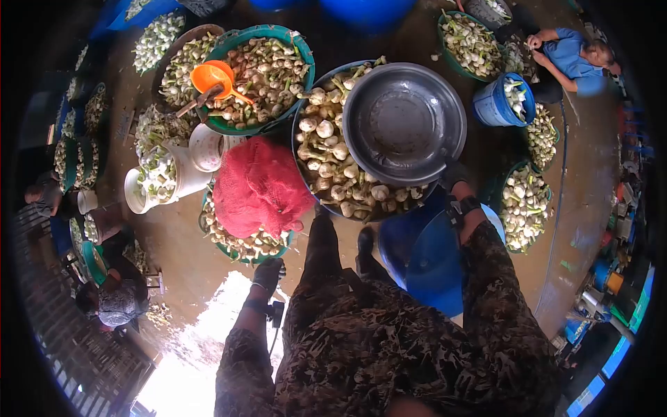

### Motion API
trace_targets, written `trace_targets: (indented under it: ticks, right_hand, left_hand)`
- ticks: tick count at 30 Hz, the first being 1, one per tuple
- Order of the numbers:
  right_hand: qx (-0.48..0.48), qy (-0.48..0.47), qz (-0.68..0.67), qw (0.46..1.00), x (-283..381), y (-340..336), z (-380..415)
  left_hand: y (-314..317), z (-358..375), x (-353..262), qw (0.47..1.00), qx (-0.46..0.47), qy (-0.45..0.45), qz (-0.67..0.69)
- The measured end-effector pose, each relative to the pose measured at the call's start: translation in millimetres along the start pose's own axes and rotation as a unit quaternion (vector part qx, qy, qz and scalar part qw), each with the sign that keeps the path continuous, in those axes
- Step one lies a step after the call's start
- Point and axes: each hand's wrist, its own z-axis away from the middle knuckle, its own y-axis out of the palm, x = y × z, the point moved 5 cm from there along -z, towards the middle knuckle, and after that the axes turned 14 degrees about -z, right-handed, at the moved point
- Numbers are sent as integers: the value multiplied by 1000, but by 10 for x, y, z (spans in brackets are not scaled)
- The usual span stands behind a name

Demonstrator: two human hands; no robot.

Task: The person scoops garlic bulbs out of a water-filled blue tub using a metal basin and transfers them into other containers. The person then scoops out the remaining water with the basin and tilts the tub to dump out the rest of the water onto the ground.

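Observation:
My right hand [455, 176], in a dark glove with a wrist strap, grips the near rim of a grey metal basin [389, 149]. The empty basin rests on a large tub of garlic bulbs [330, 170]. My left hand [268, 274], also in a dark glove, hangs low by my side, just below a green basket [240, 256] of garlic with a red mesh sack [257, 184] heaped on it. Whether its fingers are closed is not clear, and I see nothing in it.
A green basket of garlic with an orange scoop [214, 75] stands at the back. White buckets [182, 175] sit left, a blue bucket [495, 104] right, a blue barrel [431, 260] by my legs. A person in a blue shirt [571, 57] sits far right; others crouch at the left [117, 300].

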Motion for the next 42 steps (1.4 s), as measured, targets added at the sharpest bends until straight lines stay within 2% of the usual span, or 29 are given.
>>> trace_targets:
  ticks: [1, 2, 3, 4, 5, 6, 7, 9, 10, 11, 12, 13, 14, 15, 17, 19, 20, 21, 23, 24, 25, 26, 28, 29, 30, 31, 33, 37, 42]
  right_hand:
    - [-44, 50, -64, 996, -58, 67, -86]
    - [-49, 53, -58, 996, -5, 134, -40]
    - [-77, -31, 57, 995, 180, 186, 93]
    - [-101, -114, 171, 973, 309, 248, 192]
    - [-105, -110, 178, 972, 278, 286, 199]
    - [-84, -186, 179, 962, 313, 357, 234]
    - [-102, -176, 176, 963, 412, 440, 394]
    - [-121, -166, 180, 962, 582, 645, 698]
    - [-71, -231, 220, 945, 677, 866, 779]
    - [-51, -238, 312, 918, 801, 1117, 847]
    - [-32, -250, 399, 882, 923, 1367, 917]
    - [-32, -250, 405, 879, 1091, 1598, 1051]
    - [-47, -264, 281, 921, 1276, 1751, 1207]
    - [-61, -277, 148, 947, 1394, 1809, 1271]
    - [-70, -298, 175, 936, 1459, 1827, 1049]
    - [-55, -213, 136, 966, 1508, 1855, 861]
    - [-81, -240, 98, 962, 1560, 1908, 885]
    - [-80, -249, 61, 963, 1598, 2007, 884]
    - [-66, -146, 195, 968, 1550, 2110, 712]
    - [-91, -181, 313, 928, 1694, 2168, 865]
    - [-91, -181, 318, 926, 1665, 2155, 862]
    - [-57, -224, 286, 930, 1646, 2162, 842]
    - [-47, -273, 327, 904, 1669, 2229, 966]
    - [-48, -274, 331, 902, 1728, 2315, 1116]
    - [-46, -277, 351, 893, 1800, 2426, 1283]
    - [-44, -279, 371, 885, 1839, 2498, 1355]
    - [-37, -289, 383, 877, 1883, 2559, 1333]
    - [-25, -285, 384, 878, 1960, 2669, 1296]
    - [-21, -256, 413, 874, 1785, 2669, 1484]
  left_hand:
    - [-26, -181, -163, 999, 6, -2, -39]
    - [-42, -412, -330, 988, 8, 72, -135]
    - [-6, -643, -510, 972, -2, 159, -174]
    - [32, -821, -825, 980, -9, 138, -145]
    - [70, -985, -1158, 986, -17, 118, -115]
    - [140, -1004, -1514, 994, -9, 107, -35]
    - [248, -1183, -1728, 985, -11, 174, -8]
    - [446, -1199, -2279, 981, 14, 161, 107]
    - [486, -1052, -2664, 977, 39, 83, 192]
    - [519, -1215, -2785, 970, 61, 88, 218]
    - [513, -1411, -2847, 966, 9, 80, 245]
    - [484, -1598, -2872, 959, -42, 71, 270]
    - [464, -1761, -2872, 958, -41, 68, 275]
    - [421, -1901, -2915, 976, -69, 91, 184]
    - [346, -1988, -3123, 984, -96, 115, 97]
    - [218, -1922, -3563, 950, -155, 240, -129]
    - [168, -1842, -3678, 948, -184, 224, -131]
    - [185, -2147, -3638, 942, -167, 230, -177]
    - [336, -2697, -3423, 924, -137, 231, -273]
    - [451, -2885, -3283, 911, -123, 226, -323]
    - [592, -2946, -3173, 885, -114, 206, -401]
    - [488, -2445, -3128, 971, -105, 115, -183]
    - [653, -2418, -2986, 888, -39, 165, -427]
    - [732, -2352, -2910, 868, -6, 150, -472]
    - [768, -2307, -2889, 870, -3, 152, -468]
    - [745, -2301, -2807, 939, -21, 72, -335]
    - [742, -2319, -2753, 981, -34, -10, -188]
    - [819, -2586, -2778, 977, 59, 18, -205]
    - [828, -2651, -2530, 985, 52, -64, -149]
